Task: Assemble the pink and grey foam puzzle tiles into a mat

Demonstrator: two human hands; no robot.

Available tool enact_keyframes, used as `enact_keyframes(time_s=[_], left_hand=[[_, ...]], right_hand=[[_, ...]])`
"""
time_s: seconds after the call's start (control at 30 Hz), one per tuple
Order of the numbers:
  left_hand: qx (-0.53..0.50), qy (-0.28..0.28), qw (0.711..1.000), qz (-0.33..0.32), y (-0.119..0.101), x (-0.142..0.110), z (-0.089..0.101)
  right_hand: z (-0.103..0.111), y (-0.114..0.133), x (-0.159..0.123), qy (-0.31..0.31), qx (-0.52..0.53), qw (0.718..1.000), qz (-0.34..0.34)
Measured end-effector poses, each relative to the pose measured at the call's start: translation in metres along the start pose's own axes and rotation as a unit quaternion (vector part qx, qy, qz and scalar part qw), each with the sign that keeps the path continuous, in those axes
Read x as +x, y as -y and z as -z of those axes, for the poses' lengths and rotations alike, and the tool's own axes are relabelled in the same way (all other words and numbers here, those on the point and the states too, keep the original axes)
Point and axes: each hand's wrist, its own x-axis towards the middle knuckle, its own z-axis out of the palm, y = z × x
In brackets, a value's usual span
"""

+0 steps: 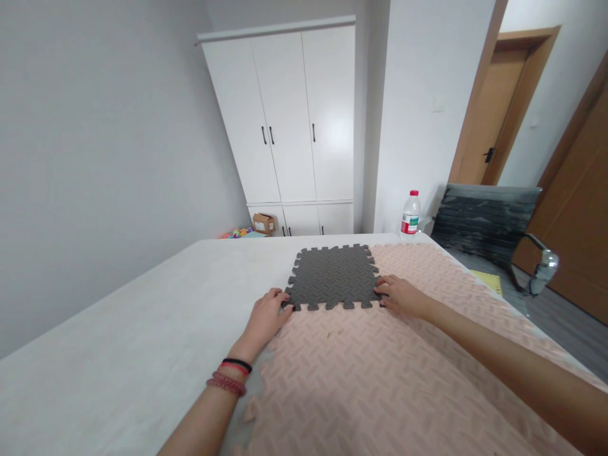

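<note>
Dark grey foam tile: The dark grey foam tile (335, 275) is lying on the far part of the white table (133, 329), its toothed edges showing on all four sides.
Left hand: The left hand (270, 313) is holding the tile's near left corner, thumb and fingers closing on the edge.
Right hand: The right hand (399, 296) is gripping the near right corner, its fingertips and thumb clamping the toothed edge there.
Pink foam matting: The pink foam matting (356, 380) is covering the table's near and right parts, bordering the grey tile on its near and right sides; whether the teeth are interlocking is too small to tell.
Wrist: Black and red bands (235, 365) and a beaded bracelet (225, 384) are circling the left wrist.
Bottle: A clear bottle (411, 215) with a red cap is standing upright near the far right corner of the table.
Right side: A dark chair (484, 221) is standing beside the table, nearer than the wooden door (503, 107).
Back: A white cabinet (289, 114) is standing beyond the table, a cardboard box (264, 223) sitting before its lower left part.
</note>
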Motion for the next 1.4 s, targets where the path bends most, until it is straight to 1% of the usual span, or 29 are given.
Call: enact_keyframes(time_s=[0.07,0.13,0.2,0.27,0.33,0.37,0.43,0.5,0.57,0.63,0.7,0.77,0.83,0.93,1.0,1.1,1.23,1.33,1.4], left_hand=[[0.003,-0.011,1.000,-0.022,-0.006,0.000,0.001],[-0.005,-0.005,0.997,-0.075,-0.013,-0.001,0.001],[-0.022,0.023,0.991,-0.133,-0.020,-0.002,-0.002],[-0.037,0.049,0.985,-0.160,-0.026,-0.004,-0.004],[-0.043,0.058,0.984,-0.165,-0.030,-0.007,-0.007],[-0.042,0.059,0.984,-0.166,-0.031,-0.008,-0.007],[-0.036,0.064,0.983,-0.169,-0.032,-0.009,-0.008],[-0.029,0.068,0.982,-0.172,-0.031,-0.010,-0.008],[-0.023,0.069,0.983,-0.171,-0.031,-0.009,-0.009],[-0.019,0.070,0.983,-0.170,-0.032,-0.008,-0.009],[-0.017,0.072,0.982,-0.171,-0.033,-0.007,-0.008],[-0.014,0.074,0.983,-0.170,-0.034,-0.007,-0.007],[-0.016,0.077,0.983,-0.164,-0.035,-0.008,-0.006],[-0.032,0.085,0.983,-0.162,-0.034,-0.009,-0.005],[-0.041,0.089,0.982,-0.160,-0.034,-0.011,-0.004],[-0.046,0.095,0.982,-0.154,-0.034,-0.011,-0.003],[-0.052,0.092,0.983,-0.152,-0.036,-0.011,-0.001],[-0.057,0.090,0.982,-0.153,-0.036,-0.011,-0.001],[-0.062,0.091,0.982,-0.156,-0.035,-0.012,-0.001]], right_hand=[[0.001,0.002,0.001,0.008,0.001,1.000,0.002],[0.001,0.003,0.002,0.015,0.006,1.000,-0.001],[0.004,0.005,0.004,0.027,0.004,0.999,-0.027],[0.008,0.010,0.011,0.039,-0.008,0.997,-0.072],[0.011,0.019,0.023,0.034,-0.031,0.993,-0.111],[0.012,0.025,0.029,0.022,-0.041,0.992,-0.118],[0.009,0.037,0.043,-0.010,-0.051,0.993,-0.106],[0.001,0.047,0.053,-0.022,-0.054,0.995,-0.078],[-0.011,0.054,0.057,0.004,-0.052,0.996,-0.071],[-0.022,0.057,0.058,0.041,-0.044,0.995,-0.084],[-0.030,0.058,0.057,0.059,-0.030,0.993,-0.099],[-0.031,0.055,0.058,0.063,-0.019,0.993,-0.101],[-0.029,0.048,0.061,0.074,-0.002,0.993,-0.093],[-0.021,0.029,0.061,0.097,0.047,0.992,-0.066],[-0.018,0.013,0.056,0.089,0.066,0.992,-0.067],[-0.019,-0.004,0.040,0.085,0.057,0.991,-0.087],[-0.026,-0.008,0.023,0.099,0.047,0.989,-0.096],[-0.029,-0.011,0.022,0.100,0.055,0.989,-0.091],[-0.027,-0.020,0.027,0.099,0.075,0.989,-0.081]])
